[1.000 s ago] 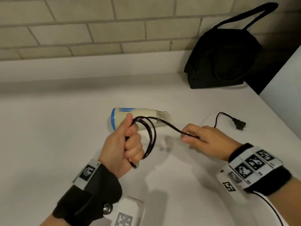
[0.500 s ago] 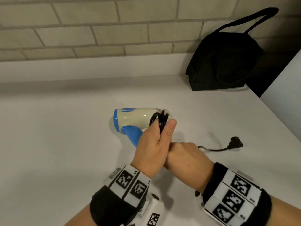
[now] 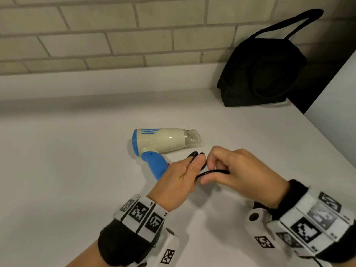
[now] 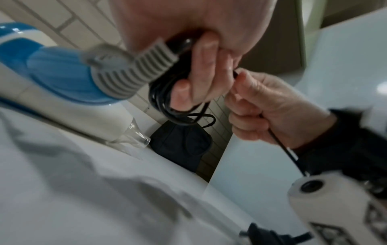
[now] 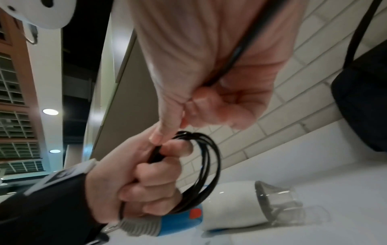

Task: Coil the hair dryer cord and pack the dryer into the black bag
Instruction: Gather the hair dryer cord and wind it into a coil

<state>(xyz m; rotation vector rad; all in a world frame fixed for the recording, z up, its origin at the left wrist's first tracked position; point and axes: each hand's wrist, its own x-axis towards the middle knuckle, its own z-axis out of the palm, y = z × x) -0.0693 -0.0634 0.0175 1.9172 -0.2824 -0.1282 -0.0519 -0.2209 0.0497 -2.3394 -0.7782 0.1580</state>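
Observation:
The cream and blue hair dryer (image 3: 165, 140) lies on its side on the white counter, nozzle to the right. Just in front of its blue handle (image 3: 155, 167), my left hand (image 3: 189, 171) grips several loops of the black cord (image 5: 208, 165), which hang from its curled fingers (image 4: 201, 66). My right hand (image 3: 212, 168) is right beside it and pinches the free run of cord (image 3: 213, 172), which passes through its fist (image 4: 270, 114) toward the plug (image 4: 263, 235) by my right wrist. The black bag (image 3: 264, 72) stands at the back right, apart from both hands.
A brick wall with a white ledge (image 3: 107, 81) runs along the back. The counter (image 3: 63, 170) ends in an edge at the right, beyond the bag. A white panel (image 3: 339, 105) stands at the far right.
My left hand has dropped lower and off the dryer body with the coil. My right hand came out from under it to the right. The plug has left its spot on the counter.

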